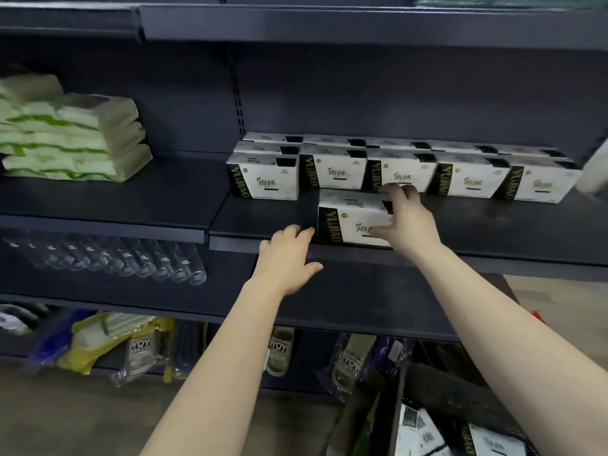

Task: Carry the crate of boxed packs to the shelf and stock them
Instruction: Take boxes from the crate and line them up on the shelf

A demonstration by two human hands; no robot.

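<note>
A white boxed pack [348, 218] with a black "YUJIAO" end stands near the front edge of the dark shelf [263, 222]. My right hand [406, 220] grips its right end, fingers over the top and thumb on the front. My left hand [289, 255] is stretched out flat, its fingertips at the pack's left end. Behind it, rows of the same packs [404, 169] line the shelf. The dark crate [441, 406] sits on the floor at the bottom right with more packs [424, 432] inside.
Green-and-white soft packs [69, 133] are stacked on the left shelf section. Clear glass tubes [112, 258] lie on the shelf below. Bagged slippers [279, 350] hang on the bottom level. A white object [594, 172] stands at the shelf's right edge.
</note>
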